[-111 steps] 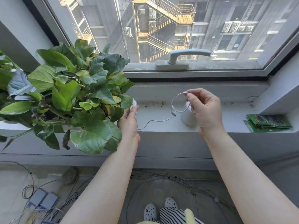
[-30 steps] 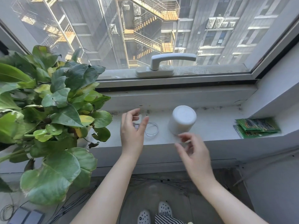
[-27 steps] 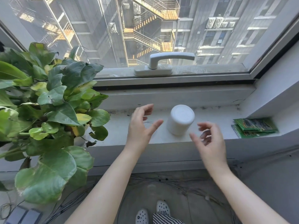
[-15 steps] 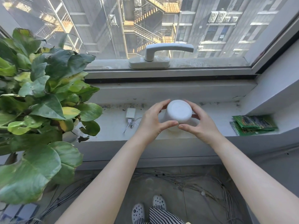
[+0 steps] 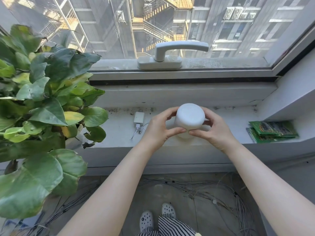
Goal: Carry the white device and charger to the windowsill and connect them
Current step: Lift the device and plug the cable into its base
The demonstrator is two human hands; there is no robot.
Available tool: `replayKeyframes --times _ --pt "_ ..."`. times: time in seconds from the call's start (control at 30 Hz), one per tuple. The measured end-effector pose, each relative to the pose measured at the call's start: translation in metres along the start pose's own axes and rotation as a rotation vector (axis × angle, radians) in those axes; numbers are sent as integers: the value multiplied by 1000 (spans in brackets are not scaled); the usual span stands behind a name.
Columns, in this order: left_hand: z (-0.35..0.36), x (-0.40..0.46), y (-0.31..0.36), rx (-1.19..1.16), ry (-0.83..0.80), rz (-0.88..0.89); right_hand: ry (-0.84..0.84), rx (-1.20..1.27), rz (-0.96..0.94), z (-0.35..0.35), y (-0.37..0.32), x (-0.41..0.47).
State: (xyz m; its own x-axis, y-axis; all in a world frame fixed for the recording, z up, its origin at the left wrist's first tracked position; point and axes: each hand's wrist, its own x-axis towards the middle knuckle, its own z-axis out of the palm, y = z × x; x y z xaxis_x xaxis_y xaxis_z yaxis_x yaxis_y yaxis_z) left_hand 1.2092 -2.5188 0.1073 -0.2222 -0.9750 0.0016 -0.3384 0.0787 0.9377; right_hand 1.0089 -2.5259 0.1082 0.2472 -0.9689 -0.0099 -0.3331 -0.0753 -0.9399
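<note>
The white device (image 5: pixel 190 118) is a round cylinder standing on the windowsill (image 5: pixel 117 133) in the middle of the view. My left hand (image 5: pixel 158 130) and my right hand (image 5: pixel 214 130) wrap it from either side, thumbs meeting at its near face. The white charger (image 5: pixel 139 118) lies flat on the sill to the left of my left hand, untouched. Its thin white cable (image 5: pixel 136 132) runs from the plug toward the device and disappears behind my left hand. Whether the cable is plugged into the device is hidden.
A large leafy potted plant (image 5: pixel 42 103) crowds the sill's left end. Green packets (image 5: pixel 272 131) lie at the right end by the wall. A window handle (image 5: pixel 172 51) sits on the frame above. Loose wires (image 5: pixel 204 189) cover the floor below, near my shoes (image 5: pixel 156 217).
Earlier my hands held the charger and coiled cable. They let go, hung open over the sill, then both closed on the white device, and the charger now lies flat at the left.
</note>
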Motion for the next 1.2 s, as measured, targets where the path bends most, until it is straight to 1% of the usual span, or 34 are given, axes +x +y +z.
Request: replayKeyframes --times 0.07,0.17,0.3,0.47,0.53,0.63,0.73,0.9,0.97,1.07,1.13,1.2 --pt "-3 -2 2 -37 -12 -34 -23 42 17 -1 -5 0" --pt "-9 -5 8 -181 -33 -153 -88 116 86 0 -17 1" --pt "-15 -9 19 -302 9 -323 -175 121 212 6 -30 3" --pt "-18 -11 26 -475 28 -511 -191 124 330 16 -37 2" --pt "-21 -11 28 -531 41 -568 -202 200 337 17 -36 0" --pt "-23 -10 29 -601 84 -622 -285 375 251 16 -29 -6" --pt "-21 -10 30 -642 99 -633 -341 470 174 19 -24 -10" --pt "-17 -12 31 -708 81 -638 -237 547 204 24 -22 -10" --pt "-16 -12 32 -696 71 -626 -205 570 215 24 -22 -9" --pt "-14 -11 34 -591 145 -555 -188 586 223 23 -21 -9" --pt "-14 -10 31 -447 222 -464 -187 589 228 22 -18 -11" --pt "-17 -9 29 -299 239 -363 -190 589 232 22 -17 -12"
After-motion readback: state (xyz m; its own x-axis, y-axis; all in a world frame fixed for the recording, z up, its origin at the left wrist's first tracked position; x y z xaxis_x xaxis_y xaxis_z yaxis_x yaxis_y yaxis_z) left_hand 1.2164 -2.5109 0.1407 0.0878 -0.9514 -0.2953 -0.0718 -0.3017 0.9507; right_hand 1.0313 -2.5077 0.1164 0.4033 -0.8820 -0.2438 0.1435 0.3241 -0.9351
